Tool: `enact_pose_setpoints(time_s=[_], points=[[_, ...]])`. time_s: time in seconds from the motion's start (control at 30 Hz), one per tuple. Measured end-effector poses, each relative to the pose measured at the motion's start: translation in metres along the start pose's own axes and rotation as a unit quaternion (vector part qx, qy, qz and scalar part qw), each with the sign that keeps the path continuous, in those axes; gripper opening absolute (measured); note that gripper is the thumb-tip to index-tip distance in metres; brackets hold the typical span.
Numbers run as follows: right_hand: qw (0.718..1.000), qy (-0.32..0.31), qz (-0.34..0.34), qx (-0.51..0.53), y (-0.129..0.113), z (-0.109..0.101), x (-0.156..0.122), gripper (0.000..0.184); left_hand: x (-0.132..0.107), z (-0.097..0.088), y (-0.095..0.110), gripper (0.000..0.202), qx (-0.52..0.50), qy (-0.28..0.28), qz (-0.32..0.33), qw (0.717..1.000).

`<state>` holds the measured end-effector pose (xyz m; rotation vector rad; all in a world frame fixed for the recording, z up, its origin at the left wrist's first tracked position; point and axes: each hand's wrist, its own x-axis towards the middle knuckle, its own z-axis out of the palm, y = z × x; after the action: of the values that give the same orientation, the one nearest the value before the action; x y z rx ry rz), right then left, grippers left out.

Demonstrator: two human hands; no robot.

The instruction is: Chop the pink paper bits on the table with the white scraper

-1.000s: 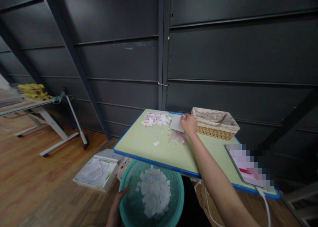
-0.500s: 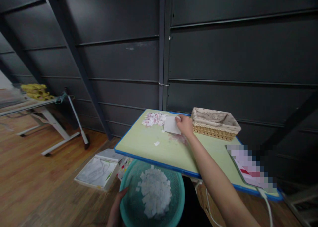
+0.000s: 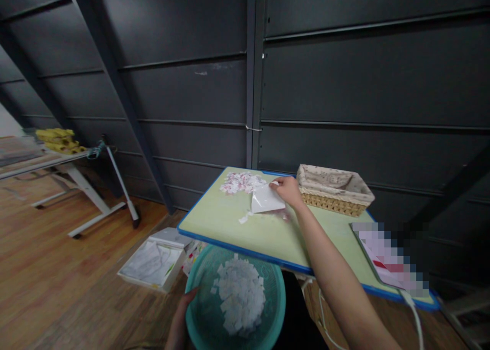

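My right hand is closed on the upper right corner of a white card, which tilts over the pale green tabletop. Right behind the card lies a heap of small white and pink paper pieces. A few loose white scraps are on the table just in front of the card. Below the table edge, my left hand grips the left rim of a green plastic basket. Inside it sits a pile of small white paper pieces.
A woven basket with a cloth lining stands at the table's back right. A tablet-like device, partly blurred out, lies at the right edge with a white cable. An open white box is on the floor at left. A dark panelled wall rises behind.
The white card has tilted and swung slightly toward me, and its surface now shows a shine. The loose scraps in front of it have shifted closer to it. My left hand stays on the rim.
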<state>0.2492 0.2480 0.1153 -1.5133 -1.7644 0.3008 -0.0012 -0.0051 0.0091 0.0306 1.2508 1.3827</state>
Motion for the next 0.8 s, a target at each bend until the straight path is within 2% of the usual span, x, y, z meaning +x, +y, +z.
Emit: enact_pose_setpoints(time_s=[0.07,0.17,0.23,0.37,0.5,0.57,0.67,0.8], points=[[1.0,-0.003,0.007,0.031,0.002,-0.001,0.001,0.032,-0.003,0.002,0.0,0.009,0.005,-0.003,-0.001,1.0],[0.999,0.003,0.009,0.04,0.004,0.0,0.002,0.033,-0.007,0.006,0.001,0.031,-0.004,-0.002,-0.008,1.0],[0.999,-0.008,0.005,0.04,0.005,0.001,0.002,0.032,-0.008,0.009,0.002,0.038,-0.005,0.0,-0.008,1.0],[0.993,-0.061,0.008,0.102,0.009,0.004,0.003,0.032,-0.005,0.008,0.002,0.026,-0.016,-0.005,-0.021,1.0],[0.989,-0.05,0.029,0.134,0.012,0.006,0.004,0.033,-0.001,0.004,0.001,0.01,-0.028,-0.001,-0.016,0.999],[0.99,-0.054,0.028,0.125,0.012,0.006,0.005,0.031,-0.002,0.003,0.001,0.01,-0.033,-0.008,-0.014,0.999],[0.987,-0.075,0.025,0.14,0.012,0.007,0.004,0.031,-0.006,0.005,0.002,0.027,-0.032,-0.014,-0.009,0.999],[0.982,-0.058,0.036,0.178,0.01,0.012,0.004,0.035,-0.006,0.005,0.001,0.048,-0.024,-0.006,-0.013,1.0]])
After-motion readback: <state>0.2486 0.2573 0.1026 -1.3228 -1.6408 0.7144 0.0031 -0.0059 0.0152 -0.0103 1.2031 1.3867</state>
